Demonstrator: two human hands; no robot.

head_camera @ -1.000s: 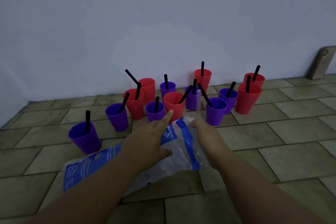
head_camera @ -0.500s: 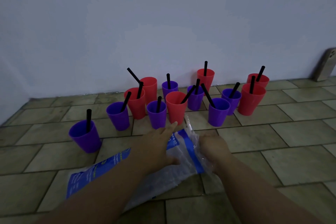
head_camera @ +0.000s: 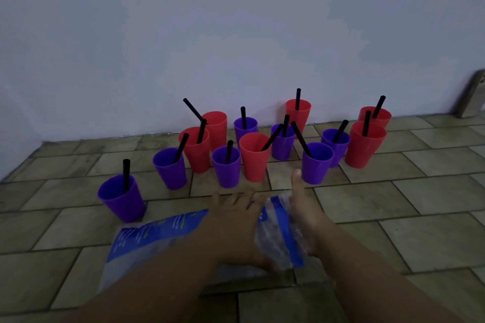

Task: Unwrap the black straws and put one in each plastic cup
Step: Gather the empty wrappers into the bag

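a moment before, both hands were up off the bag. now the left hand (head_camera: 236,228) lay flat, fingers spread, pressing the plastic bag (head_camera: 162,233) down on the tile floor (head_camera: 409,204). the right hand (head_camera: 304,217) lay on the bag's right edge, fingers straight, holding nothing. past the fingertips stood the cups (head_camera: 253,156), each with a black straw (head_camera: 273,137), so the job looked done. behind them was a plain wall (head_camera: 236,34).

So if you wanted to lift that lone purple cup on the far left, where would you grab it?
Grip the purple cup around its upper wall near the rim, coming from its open left side. It stands upright and widens upward, and its straw blocks a grasp from above.
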